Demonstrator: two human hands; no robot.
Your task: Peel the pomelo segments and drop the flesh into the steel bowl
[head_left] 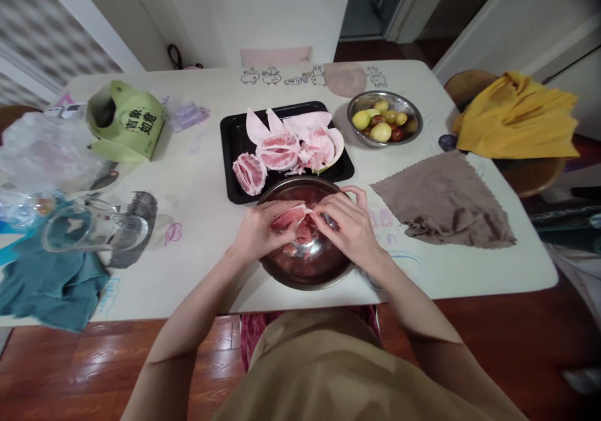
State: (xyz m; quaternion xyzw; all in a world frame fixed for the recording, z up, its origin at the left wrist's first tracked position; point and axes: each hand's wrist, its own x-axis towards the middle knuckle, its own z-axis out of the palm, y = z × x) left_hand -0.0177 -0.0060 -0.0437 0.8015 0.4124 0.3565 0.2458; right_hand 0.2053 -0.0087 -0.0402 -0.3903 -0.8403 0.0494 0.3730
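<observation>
Both hands hold a pink pomelo segment (287, 218) over a steel bowl (305, 277) at the table's near edge. My left hand (260, 228) grips its left end, fingers curled. My right hand (350, 225) pinches the white membrane at its right end. Pink flesh pieces lie in the bowl beneath. Just behind the bowl, a black tray (232, 134) carries more pomelo segments (250, 173) and pale peel (307, 120).
A steel bowl of small fruits (384, 119) stands back right, with a brown cloth (446, 203) in front of it. A glass jug (91, 227), teal cloth (49, 286), green box (124, 120) and plastic bags (42, 151) crowd the left. A yellow cloth (516, 117) drapes a chair.
</observation>
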